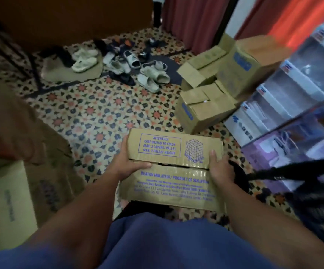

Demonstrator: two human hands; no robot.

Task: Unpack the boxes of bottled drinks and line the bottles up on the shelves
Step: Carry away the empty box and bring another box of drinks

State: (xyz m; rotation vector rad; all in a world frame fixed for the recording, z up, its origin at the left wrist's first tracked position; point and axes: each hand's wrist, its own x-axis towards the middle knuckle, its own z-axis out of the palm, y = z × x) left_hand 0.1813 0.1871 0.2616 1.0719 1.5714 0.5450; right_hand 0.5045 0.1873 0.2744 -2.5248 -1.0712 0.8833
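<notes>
I hold a closed brown cardboard box point(173, 164) with blue print in front of my body, above the patterned floor. My left hand point(127, 165) grips its left end, thumb on the top flap and fingers curled round the side. My right hand point(218, 167) grips the right end the same way, thumb up on the flap. The top flaps meet at a dark seam between my hands. No bottles show. The shelves point(293, 105) stand at the right, a glass-fronted unit with white price strips on its ledges.
Two opened cardboard boxes point(205, 107) point(232, 65) sit on the floor ahead right, beside the shelves. More boxes point(4, 200) stand at my left. Several sandals and shoes point(136, 66) lie scattered ahead. A black stool or stand point(302, 181) is close at my right.
</notes>
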